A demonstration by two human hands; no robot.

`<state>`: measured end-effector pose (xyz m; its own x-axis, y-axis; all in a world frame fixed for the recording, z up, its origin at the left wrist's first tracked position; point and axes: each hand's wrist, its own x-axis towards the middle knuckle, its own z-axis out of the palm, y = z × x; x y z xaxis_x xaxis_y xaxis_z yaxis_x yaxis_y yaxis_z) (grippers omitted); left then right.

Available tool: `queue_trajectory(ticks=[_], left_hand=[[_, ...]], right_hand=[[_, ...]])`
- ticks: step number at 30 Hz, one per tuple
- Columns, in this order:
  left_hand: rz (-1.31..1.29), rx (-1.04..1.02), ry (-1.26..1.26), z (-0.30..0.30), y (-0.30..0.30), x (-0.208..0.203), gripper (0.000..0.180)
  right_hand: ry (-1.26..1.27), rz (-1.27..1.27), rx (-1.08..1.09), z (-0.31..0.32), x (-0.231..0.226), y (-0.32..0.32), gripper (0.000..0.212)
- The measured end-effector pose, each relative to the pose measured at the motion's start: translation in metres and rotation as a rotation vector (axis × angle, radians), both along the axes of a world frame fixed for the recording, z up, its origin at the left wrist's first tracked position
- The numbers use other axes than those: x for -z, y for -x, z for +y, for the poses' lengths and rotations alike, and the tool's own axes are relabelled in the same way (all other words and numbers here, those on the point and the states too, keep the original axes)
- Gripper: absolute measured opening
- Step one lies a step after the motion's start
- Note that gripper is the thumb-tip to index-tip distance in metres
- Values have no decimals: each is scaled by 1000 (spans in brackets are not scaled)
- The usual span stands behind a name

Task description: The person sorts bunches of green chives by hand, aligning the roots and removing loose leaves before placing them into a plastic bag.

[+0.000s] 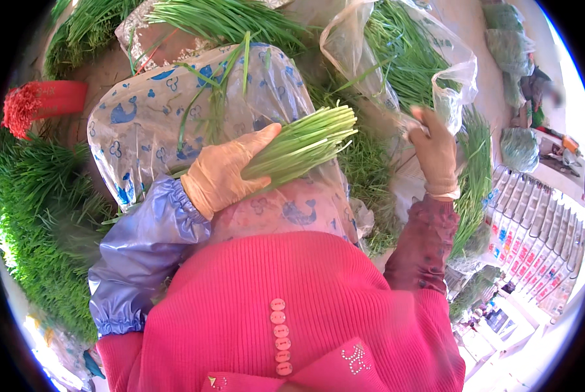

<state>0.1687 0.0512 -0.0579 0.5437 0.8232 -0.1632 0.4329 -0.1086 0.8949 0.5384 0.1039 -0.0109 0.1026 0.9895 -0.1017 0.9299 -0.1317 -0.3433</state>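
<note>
My left hand (230,170), in a pale orange glove, is closed around a bundle of green chives (305,140). The pale cut ends of the bundle point up to the right, over a plastic cover (149,130) with blue whale prints on my lap. My right hand (434,153), gloved too, is at the near edge of a clear plastic bag (459,81). Its fingers are bent and look pinched on the plastic, though the fingertips are slightly blurred. Long chives (407,55) lie inside that bag.
A red bundle of ties (44,104) lies at the left, above a large heap of greens (41,228). More chives (234,19) lie at the far side. Loose trimmings (367,173) cover the ground between my hands. Filled bags (508,39) line the far right, near stacked crates (534,228).
</note>
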Motion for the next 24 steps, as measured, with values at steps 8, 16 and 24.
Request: queue_trajectory(ticks=[8,16,24], left_hand=[[152,49,-30,0,-1,-9,82],[37,6,-38,1,2,-1,82],[98,27,17,7,1,-2,83]], right_hand=[[222,156,-625,43,-14,132,20],[258,200,-467,44,-4,106,21],[-266,290,-603,23,-30,119,22]])
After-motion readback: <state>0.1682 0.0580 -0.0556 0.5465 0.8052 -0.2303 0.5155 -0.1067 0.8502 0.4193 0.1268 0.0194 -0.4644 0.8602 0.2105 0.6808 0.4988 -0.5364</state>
